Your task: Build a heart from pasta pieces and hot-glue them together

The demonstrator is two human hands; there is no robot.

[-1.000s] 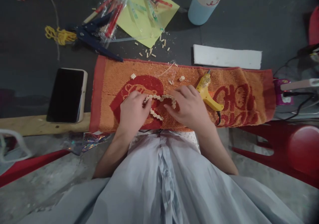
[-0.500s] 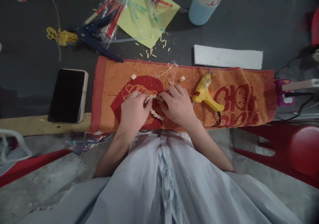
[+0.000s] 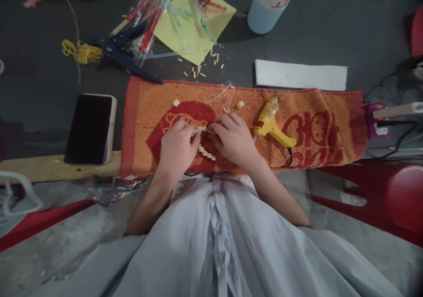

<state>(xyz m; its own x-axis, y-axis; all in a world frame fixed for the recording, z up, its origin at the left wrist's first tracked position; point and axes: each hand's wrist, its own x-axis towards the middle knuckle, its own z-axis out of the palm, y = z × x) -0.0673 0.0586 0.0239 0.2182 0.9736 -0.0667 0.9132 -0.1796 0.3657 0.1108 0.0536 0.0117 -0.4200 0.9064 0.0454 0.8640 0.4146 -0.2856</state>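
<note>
Between my two hands a pale, knobbly strip (image 3: pixel 202 130) is pinched by its ends. My left hand (image 3: pixel 176 149) has its left end and my right hand (image 3: pixel 235 140) its right end, fingertips curled over it. A second pale knobbly strip (image 3: pixel 207 153) lies slanted just below, on the orange and red towel (image 3: pixel 148 107). Small pale clusters sit above my hands, one at the left (image 3: pixel 176 103) and one at the right (image 3: pixel 240 105). A yellow glue gun (image 3: pixel 269 123) rests on the towel right of my right hand.
A phone (image 3: pixel 89 128) lies left of the towel. Behind it are dark blue pliers (image 3: pixel 122 54), yellow cord (image 3: pixel 82 52), yellow-green paper (image 3: pixel 178 32) with wrappers, small pale bits, a white strip (image 3: pixel 300 74) and a blue bottle (image 3: pixel 264 15). A red chair (image 3: pixel 376 191) stands at the right.
The held strip looks slightly flatter between my hands. Otherwise the view has only shifted a little.
</note>
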